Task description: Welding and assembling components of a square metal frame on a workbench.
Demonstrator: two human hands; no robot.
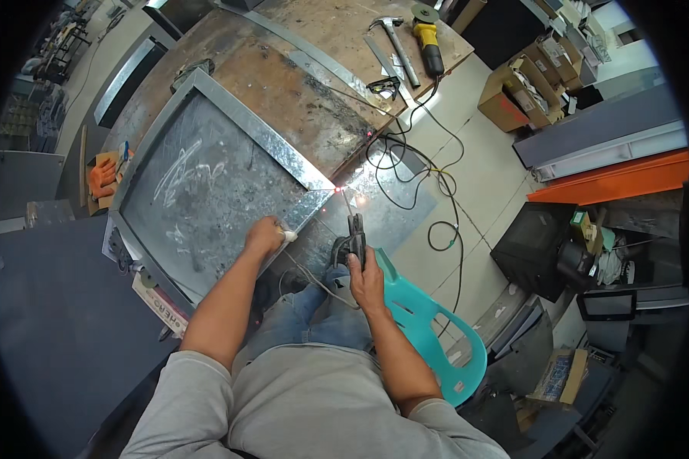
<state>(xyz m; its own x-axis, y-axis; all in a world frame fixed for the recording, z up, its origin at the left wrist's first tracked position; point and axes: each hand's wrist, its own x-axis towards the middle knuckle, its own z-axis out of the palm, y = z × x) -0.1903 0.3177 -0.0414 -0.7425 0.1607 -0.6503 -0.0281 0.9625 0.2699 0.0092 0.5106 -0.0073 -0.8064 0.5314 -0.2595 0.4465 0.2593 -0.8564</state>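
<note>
My right hand (367, 283) is wrapped round a black welding electrode holder (355, 233). Its thin electrode (347, 202) reaches up to the right corner of a grey metal frame (260, 130), where a red-white glow and sparks show. The frame lies tilted across my left side, partly over the workbench, with a scuffed grey sheet (207, 176) inside it. At the frame's near edge, my left hand (264, 236) is closed beside a small whitish thing (286, 235); the hand partly hides it, so its kind is unclear. A thin cable (314, 279) hangs below this hand.
On the stained workbench (230, 46) lie a claw hammer (396, 50), a yellow angle grinder (429, 42) and metal strips. Black cables (436, 172) loop over the tiled floor. A teal plastic chair (436, 336) stands at my right, cardboard boxes (524, 88) beyond.
</note>
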